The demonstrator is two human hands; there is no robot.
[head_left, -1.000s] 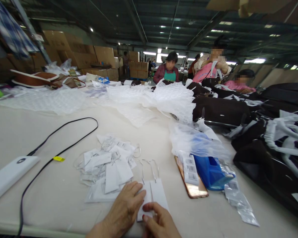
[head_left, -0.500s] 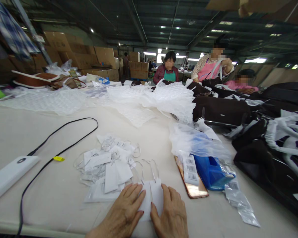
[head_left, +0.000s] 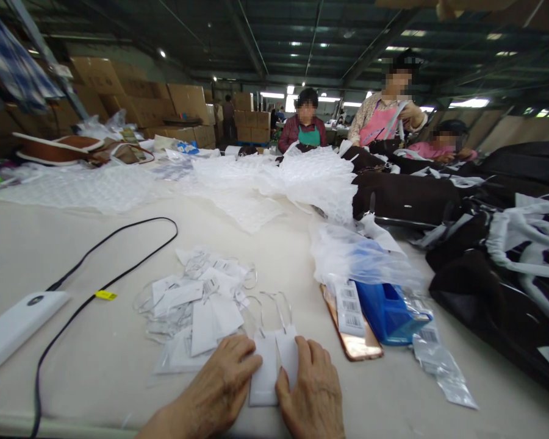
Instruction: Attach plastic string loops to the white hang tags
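Two white tags with string loops lie side by side near the table's front edge, the left tag (head_left: 264, 375) and the right tag (head_left: 287, 352). My left hand (head_left: 222, 384) rests at the left tag's edge, its fingers curled together; whether they pinch anything is hidden. On the right tag lies my right hand (head_left: 313, 387), fingers bent and thumb apart, touching its right side and lower part. A pile of white tags (head_left: 215, 314) with strings and barcodes sits just beyond my left hand.
A phone (head_left: 359, 344) under barcode labels and a blue tape dispenser (head_left: 388, 317) are at right. Dark bags (head_left: 407, 198) and bubble wrap (head_left: 320, 177) lie farther back. A white device (head_left: 18, 326) with a black cable is left. Several people are across the table.
My left hand has drawn back left off the left tag, its fingers curling in, so more of that tag shows. My right hand has barely moved.
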